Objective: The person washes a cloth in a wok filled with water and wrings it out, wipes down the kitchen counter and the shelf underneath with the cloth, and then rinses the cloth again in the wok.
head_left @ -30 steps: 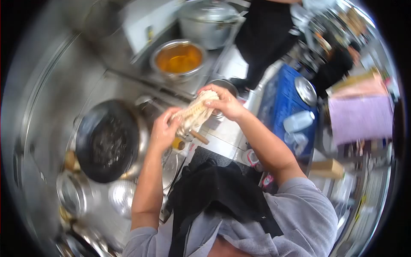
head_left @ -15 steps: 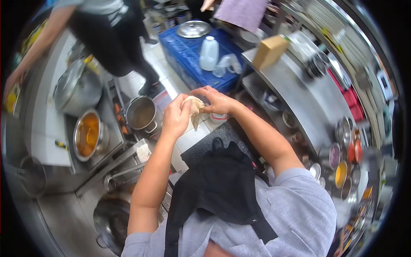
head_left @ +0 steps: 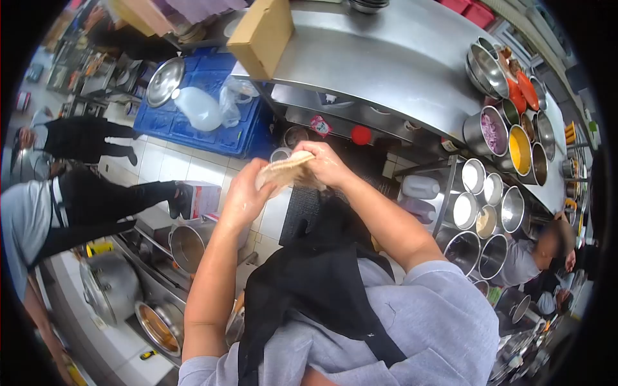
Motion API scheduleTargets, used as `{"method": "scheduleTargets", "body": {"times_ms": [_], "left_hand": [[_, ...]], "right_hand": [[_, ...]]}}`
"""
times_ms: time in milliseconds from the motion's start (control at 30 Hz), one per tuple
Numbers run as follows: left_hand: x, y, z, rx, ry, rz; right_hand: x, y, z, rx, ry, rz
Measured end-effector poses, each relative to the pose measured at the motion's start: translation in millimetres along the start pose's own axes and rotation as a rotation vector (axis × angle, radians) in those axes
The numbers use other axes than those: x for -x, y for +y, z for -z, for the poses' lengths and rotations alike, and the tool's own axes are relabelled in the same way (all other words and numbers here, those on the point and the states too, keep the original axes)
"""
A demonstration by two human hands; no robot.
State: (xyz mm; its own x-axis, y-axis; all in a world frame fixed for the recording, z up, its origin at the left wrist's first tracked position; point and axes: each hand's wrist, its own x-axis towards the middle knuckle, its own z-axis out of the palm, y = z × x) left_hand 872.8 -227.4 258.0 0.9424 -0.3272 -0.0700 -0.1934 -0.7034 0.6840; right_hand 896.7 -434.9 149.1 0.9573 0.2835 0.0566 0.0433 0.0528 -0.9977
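Observation:
Between my hands a crumpled beige cloth (head_left: 283, 172) is held up in front of my black apron, above the floor. My left hand (head_left: 244, 195) grips its left side, with the thumb along the cloth and the skin looking wet. The right hand (head_left: 324, 165) has its fingers closed over the cloth's right, upper edge. Folds of the cloth hide some of the fingertips. Below the hands lie a dark floor mat and white floor tiles.
A steel counter (head_left: 386, 48) with a cardboard box (head_left: 262, 38) runs across the top. A blue chest (head_left: 193, 141) bears a pot lid and a plastic jug (head_left: 198, 108). Metal containers (head_left: 473, 175) stand at right; a large pot (head_left: 109, 283) stands lower left, near a person (head_left: 77, 199).
My view has swung to the right, bringing the steel counter and metal containers nearer the middle. The cloth is spread wider between my hands, and both hands still hold it.

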Motion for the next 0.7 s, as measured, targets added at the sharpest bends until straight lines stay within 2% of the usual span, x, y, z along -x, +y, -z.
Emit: {"method": "scheduleTargets", "body": {"times_ms": [33, 100, 133, 200, 267, 300, 333, 367, 433, 467, 533, 567, 600, 633, 667, 700], "left_hand": [[-8.7, -20.9, -6.7, -0.007, -0.02, -0.002], [-21.9, -61.1, -13.9, -0.144, -0.008, 0.02], [-30.4, -70.8, -13.1, -0.148, -0.025, 0.021], [-43.5, -91.9, -16.8, 0.051, -0.104, 0.397], [-50.0, -117.5, -23.3, 0.144, -0.114, 0.388], [-54.3, -127.6, -27.0, 0.234, -0.1, 0.37], [-59.3, -135.3, -31.1, 0.179, -0.097, 0.311], [-65.7, -147.4, -37.2, 0.18, -0.109, 0.32], [-79.3, -170.2, -48.8, 0.278, 0.042, 0.29], [-86.1, -180.7, -57.1, 0.37, 0.112, 0.322], [-98.2, -184.3, -82.8, 0.474, 0.162, 0.464], [-95.6, -182.5, -99.2, 0.396, -0.018, 0.478], [-83.1, -197.6, -125.7, 0.353, -0.233, 0.321], [-91.7, -176.5, -124.5, 0.518, -0.542, 0.424], [-88.5, -194.3, -136.5, 0.582, -0.582, 0.152], [-97.0, -202.8, -130.0, 0.615, -0.59, 0.142]], "right_hand": [[-2.1, 11.5, 8.9, -0.012, 0.017, -0.006], [-3.8, 35.1, 18.3, 0.012, -0.004, -0.23], [-7.6, 60.2, 19.1, 0.048, 0.019, -0.212], [-13.2, 98.6, 25.2, 0.166, -0.05, -0.172], [-16.0, 130.1, 35.2, 0.231, -0.084, -0.188], [-17.7, 147.6, 40.1, 0.239, -0.197, -0.202], [-20.7, 165.6, 45.1, 0.246, -0.312, -0.211], [-21.5, 183.5, 49.7, 0.049, -0.377, -0.331], [-27.1, 213.9, 53.1, -0.127, -0.348, -0.502], [-28.7, 227.8, 41.9, -0.138, -0.358, -0.514], [-32.3, 234.8, 17.0, -1.132, 0.052, -0.615], [-35.2, 243.6, 0.1, -1.256, 0.06, -0.615], [-36.9, 254.7, -16.9, -1.337, 0.129, -0.621], [-39.8, 264.6, -30.0, -1.412, 0.19, -0.618], [-44.8, 263.9, -33.0, -1.415, 0.242, -0.669], [-52.7, 266.2, -30.8, -1.408, 0.288, -0.719]]}}
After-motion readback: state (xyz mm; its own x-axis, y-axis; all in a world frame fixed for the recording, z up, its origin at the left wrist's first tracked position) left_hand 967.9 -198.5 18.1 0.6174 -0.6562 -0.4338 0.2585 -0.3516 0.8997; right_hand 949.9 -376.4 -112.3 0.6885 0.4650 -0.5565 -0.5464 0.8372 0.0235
